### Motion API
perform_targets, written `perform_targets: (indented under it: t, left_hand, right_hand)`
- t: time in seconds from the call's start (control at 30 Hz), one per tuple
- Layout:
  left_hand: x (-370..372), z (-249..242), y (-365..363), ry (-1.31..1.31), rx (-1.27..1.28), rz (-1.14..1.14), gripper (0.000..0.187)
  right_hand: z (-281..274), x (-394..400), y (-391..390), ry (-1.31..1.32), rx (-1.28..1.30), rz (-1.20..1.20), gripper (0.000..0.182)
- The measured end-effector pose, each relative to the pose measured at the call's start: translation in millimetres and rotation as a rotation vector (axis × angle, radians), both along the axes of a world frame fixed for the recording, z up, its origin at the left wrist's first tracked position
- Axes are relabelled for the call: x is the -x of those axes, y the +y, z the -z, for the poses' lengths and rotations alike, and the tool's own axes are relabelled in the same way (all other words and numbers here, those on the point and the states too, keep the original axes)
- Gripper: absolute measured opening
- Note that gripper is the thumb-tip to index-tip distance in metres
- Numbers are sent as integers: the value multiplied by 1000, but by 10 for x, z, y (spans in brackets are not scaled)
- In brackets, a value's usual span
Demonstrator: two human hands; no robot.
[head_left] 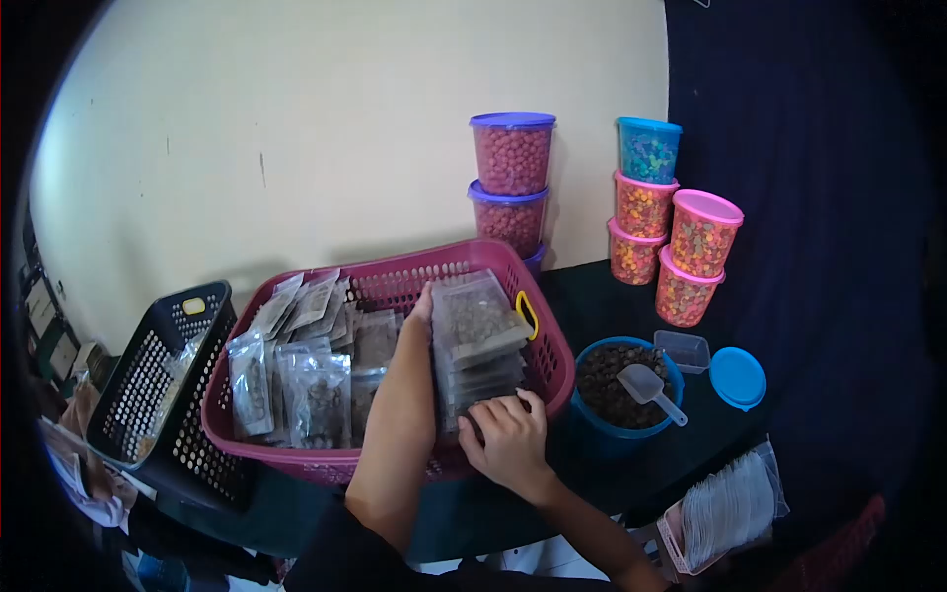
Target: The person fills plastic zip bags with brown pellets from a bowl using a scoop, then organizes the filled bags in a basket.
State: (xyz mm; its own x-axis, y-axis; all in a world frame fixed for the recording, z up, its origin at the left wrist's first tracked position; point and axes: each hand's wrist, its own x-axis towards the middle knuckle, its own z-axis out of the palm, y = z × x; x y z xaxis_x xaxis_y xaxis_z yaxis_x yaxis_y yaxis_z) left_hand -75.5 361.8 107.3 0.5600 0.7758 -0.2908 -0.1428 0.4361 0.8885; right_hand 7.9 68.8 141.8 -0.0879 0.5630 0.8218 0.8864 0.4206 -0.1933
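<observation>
Both hands around packet stack, hard against basket rim.

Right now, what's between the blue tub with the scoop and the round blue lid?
In the head view, a small clear plastic container sits between the blue tub and the blue lid, on the dark table.

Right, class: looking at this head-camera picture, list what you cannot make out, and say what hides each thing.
- Left hand: its fingers are hidden behind the stack of filled pouches.
- Black basket: its contents are blurred behind the mesh wall, near the dark lens edge.
- Pack of empty pouches: partly cut off in the dark lower right corner.
- Lowest purple-lidded tub: mostly hidden behind the pink basket.
</observation>
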Motion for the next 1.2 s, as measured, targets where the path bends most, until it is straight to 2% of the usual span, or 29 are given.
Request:
perform_targets:
  t: [0.27, 0.53, 0.63, 0.7, 0.77, 0.8, 0.83, 0.87, 0.9, 0.97, 1.07, 1.2]
  left_hand:
    - [-475, -469, 380, 343, -289, -162, 95]
    - [-388, -356, 381, 759, -476, -420, 96]
    - [-246, -331, 169, 945, -533, -520, 97]
    - [-245, -695, -164, 1182, -663, -318, 100]
    - [-311, -898, -303, 1411, -927, -24, 107]
    - [-340, -961, -477, 1420, -920, -25, 107]
    - [-388, -1048, -668, 1487, -1012, 169, 109]
    - [-438, -1096, -779, 1543, -1102, 370, 112]
    - [-463, -1061, -845, 1548, -1104, 368, 112]
    - [-437, -864, -1017, 1671, -1149, 574, 111]
    - [-394, -618, -1026, 1537, -1278, 541, 103]
    - [-357, -394, -828, 1483, -1416, 525, 92]
  right_hand:
    - [6, 4, 6, -9, 20, 39, 14]
    - [20, 11, 25, 10, 13, 51, 14]
    - [23, 1, 27, 15, -11, 33, 14]
    - [24, -3, 30, 8, -25, 31, 14]
    - [29, 1, 31, 18, -31, 18, 15]
    - [33, -1, 39, 21, -42, 13, 15]
    - [35, -8, 37, 21, -56, 9, 15]
    - [34, -15, 28, 23, -49, 3, 15]
    - [30, -17, 33, 27, -53, 2, 15]
    - [30, -15, 37, 24, -99, -10, 18]
    - [22, -18, 31, 21, -81, -19, 19]
    - [32, -25, 40, 6, -92, -27, 19]
